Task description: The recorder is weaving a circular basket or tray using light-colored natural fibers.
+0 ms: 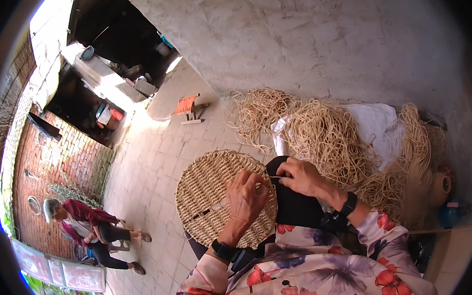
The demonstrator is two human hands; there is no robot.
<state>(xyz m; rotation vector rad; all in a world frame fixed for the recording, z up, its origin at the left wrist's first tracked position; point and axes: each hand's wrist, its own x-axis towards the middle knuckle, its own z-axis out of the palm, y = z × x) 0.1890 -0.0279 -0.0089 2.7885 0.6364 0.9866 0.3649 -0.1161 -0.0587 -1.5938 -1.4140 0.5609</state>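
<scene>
Tension looks like the weak point here. The round woven mat (205, 176) lies across the person's lap, its right rim over the dark trousers (298, 208). At that rim, the right hand (301, 179) has thumb and forefinger brought close together, apparently pinching a short pale strand (274, 177) that reaches toward the weave. The left hand (246, 197) rests on the mat's right part, fingers bent and nearly closed; whether they grip a strand or only press the weave, I cannot tell. If that pinch slackened, the strand could slip and leave a loose loop at the edge; too hard a pull might pucker the rim or drag the round out of shape. With only a lap beneath it, the mat could also tilt or slide if the left hand lifted. The 2 hands work close together, so fingers may hide a misplaced turn. Beyond, the tangled heap of cord (326, 137) might snag any length drawn from it.
</scene>
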